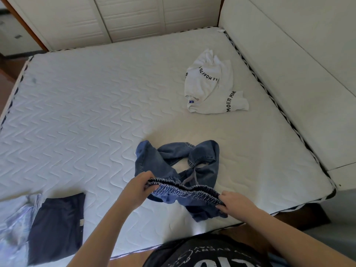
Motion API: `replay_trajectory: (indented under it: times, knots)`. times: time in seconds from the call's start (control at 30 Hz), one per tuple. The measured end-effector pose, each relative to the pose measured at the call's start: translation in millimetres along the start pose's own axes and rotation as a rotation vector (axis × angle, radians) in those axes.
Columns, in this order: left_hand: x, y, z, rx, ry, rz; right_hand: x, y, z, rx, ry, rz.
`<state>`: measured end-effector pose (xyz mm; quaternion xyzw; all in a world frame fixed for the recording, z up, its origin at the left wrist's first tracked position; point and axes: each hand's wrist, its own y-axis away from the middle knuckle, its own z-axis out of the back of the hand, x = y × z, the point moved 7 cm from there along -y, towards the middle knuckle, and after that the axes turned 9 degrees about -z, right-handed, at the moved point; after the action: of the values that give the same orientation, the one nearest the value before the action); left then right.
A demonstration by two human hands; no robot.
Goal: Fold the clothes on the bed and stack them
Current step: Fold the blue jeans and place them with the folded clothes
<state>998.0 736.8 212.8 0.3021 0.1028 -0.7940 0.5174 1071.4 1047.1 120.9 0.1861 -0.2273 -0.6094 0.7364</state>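
The left hand (137,186) and right hand (234,202) each pinch an end of the jeans' (173,162) elastic waistband, legs crumpled on the bed (86,112). Folded dark cloth (55,226) lies left. Farther off, a white shirt (210,85) reads "MORE TO MAK".

Blue denim shorts (173,166) are held up by their elastic waistband, legs crumpled on the bed (86,112). A white lettered shirt (210,87) is bunched further back. A folded navy garment (55,226) is laid flat at the left.
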Motion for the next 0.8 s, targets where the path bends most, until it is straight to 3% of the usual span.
replay_trajectory:
  times: [0.17,0.37,0.47,0.67,0.8]
  knots:
    - [-21.8,0.4,14.5,0.0,-0.036,-0.034,-13.8,4.5,3.4,0.021,0.014,0.076]
    - [-29.0,7.3,35.5,-0.218,-0.018,0.082,-32.7,4.8,28.0,-0.088,0.032,0.051]
    - [-32.6,11.2,50.0,-0.326,0.014,0.116,-42.5,6.0,53.2,-0.225,-0.131,0.015]
    - [-30.8,20.4,78.4,-0.468,-0.044,0.214,-62.2,8.3,110.2,-0.445,-0.76,-0.048]
    - [-42.3,15.8,90.5,-0.488,-0.26,0.135,-59.6,5.4,137.3,-0.419,-0.739,0.023]
